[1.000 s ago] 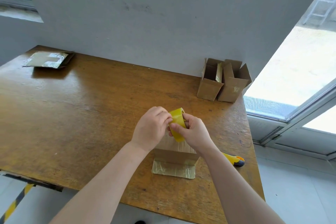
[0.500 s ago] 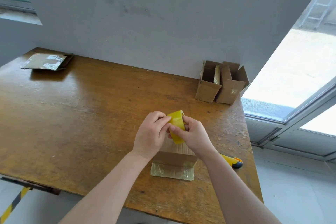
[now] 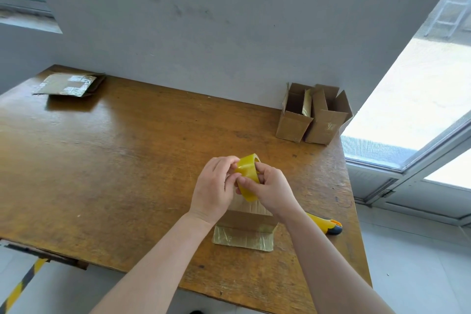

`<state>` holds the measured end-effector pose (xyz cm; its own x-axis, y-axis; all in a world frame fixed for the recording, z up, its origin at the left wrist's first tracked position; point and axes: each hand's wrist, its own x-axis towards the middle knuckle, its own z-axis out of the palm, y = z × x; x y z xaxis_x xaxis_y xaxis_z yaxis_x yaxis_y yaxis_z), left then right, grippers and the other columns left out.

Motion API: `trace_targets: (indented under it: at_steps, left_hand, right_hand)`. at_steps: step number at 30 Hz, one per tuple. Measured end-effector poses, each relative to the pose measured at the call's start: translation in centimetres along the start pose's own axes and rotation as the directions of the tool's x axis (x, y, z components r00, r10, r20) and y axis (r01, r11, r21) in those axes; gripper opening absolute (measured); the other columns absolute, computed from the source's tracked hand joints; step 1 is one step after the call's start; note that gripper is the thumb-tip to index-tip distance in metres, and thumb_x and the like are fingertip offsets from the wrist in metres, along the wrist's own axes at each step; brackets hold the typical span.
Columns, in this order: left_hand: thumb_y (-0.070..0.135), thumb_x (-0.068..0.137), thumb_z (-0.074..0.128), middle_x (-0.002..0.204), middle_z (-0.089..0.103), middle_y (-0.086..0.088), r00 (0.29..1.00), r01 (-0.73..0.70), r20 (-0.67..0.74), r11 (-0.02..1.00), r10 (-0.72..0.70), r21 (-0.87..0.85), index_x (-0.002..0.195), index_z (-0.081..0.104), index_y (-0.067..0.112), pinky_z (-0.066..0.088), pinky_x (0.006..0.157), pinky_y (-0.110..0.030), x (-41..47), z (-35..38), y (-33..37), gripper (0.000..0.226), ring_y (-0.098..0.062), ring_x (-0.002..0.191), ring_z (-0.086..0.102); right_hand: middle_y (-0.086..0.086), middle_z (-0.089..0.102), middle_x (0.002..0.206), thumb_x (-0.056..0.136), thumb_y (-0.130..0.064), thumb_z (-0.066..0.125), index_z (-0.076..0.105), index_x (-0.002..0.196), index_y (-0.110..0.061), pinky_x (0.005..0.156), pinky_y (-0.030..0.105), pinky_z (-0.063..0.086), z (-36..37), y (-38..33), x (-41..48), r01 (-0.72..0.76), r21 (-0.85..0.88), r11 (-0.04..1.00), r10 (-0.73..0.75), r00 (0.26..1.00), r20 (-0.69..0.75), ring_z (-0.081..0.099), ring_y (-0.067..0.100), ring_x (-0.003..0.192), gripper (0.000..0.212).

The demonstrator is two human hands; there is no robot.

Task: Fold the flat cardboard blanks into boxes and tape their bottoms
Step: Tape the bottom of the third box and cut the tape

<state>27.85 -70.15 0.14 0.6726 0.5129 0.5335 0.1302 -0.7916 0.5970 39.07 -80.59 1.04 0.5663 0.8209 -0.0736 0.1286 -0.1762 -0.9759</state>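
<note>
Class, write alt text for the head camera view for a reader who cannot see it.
Two hands, left hand and right hand, hold a yellow tape roll above a cardboard box on a wooden table. Two open boxes stand by the wall; a flat blank lies far left.

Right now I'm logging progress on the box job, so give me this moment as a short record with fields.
left hand: fingers picking at the tape roll
right hand: holding the tape roll
box in work: under the hands, tape on its near flap
finished boxes: two, upright, far right by the wall
flat blanks: far left corner
knife: on the table, right of the box in work
</note>
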Motion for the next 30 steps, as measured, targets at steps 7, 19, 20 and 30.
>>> trace_targets:
  at_steps: [7,19,20,30]
  left_hand:
    - [-0.005,0.086,0.059,0.091,0.058,-0.003,0.999,0.034,0.026,0.999,-0.034,-0.016,0.113,0.060,0.004,0.051,0.074,-0.029,0.0,0.1,0.2,0.029,-0.014,0.086,0.053]
    - [-0.001,0.089,0.058,0.089,0.058,-0.002,0.987,0.163,0.007,0.979,-0.163,-0.122,0.124,0.054,0.005,0.054,0.078,-0.035,-0.9,0.4,0.4,0.035,-0.016,0.085,0.056]
    - [-0.001,0.090,0.058,0.090,0.057,-0.002,0.985,0.171,0.003,0.977,-0.172,-0.127,0.124,0.053,0.005,0.054,0.078,-0.035,-1.0,0.3,0.4,0.035,-0.015,0.085,0.056]
    - [-0.001,0.087,0.062,0.096,0.059,0.000,0.973,0.213,-0.059,0.964,-0.225,-0.159,0.128,0.050,0.005,0.046,0.079,-0.012,-1.1,0.5,0.2,0.043,-0.012,0.089,0.056]
  right_hand:
    - [0.011,0.075,0.084,0.087,-0.019,0.073,0.068,0.098,-0.004,0.077,0.044,0.060,0.3,-0.2,0.2,0.013,-0.082,0.997,-0.013,1.000,0.000,0.074,0.020,0.077,0.019]
    - [0.005,0.075,0.078,0.086,-0.020,0.074,0.068,0.094,-0.006,0.069,0.032,0.058,0.4,-0.3,0.0,0.015,-0.168,0.986,-0.013,1.000,0.009,0.073,0.013,0.071,0.017]
    - [0.005,0.075,0.078,0.086,-0.020,0.074,0.068,0.094,-0.006,0.068,0.031,0.058,0.4,-0.4,0.0,0.019,-0.181,0.983,-0.016,1.000,0.015,0.072,0.012,0.070,0.017]
    - [0.009,0.075,0.081,0.086,-0.020,0.074,0.068,0.095,-0.002,0.072,0.035,0.060,0.5,-0.6,-0.1,0.008,-0.181,0.983,-0.009,1.000,-0.005,0.073,0.015,0.073,0.021]
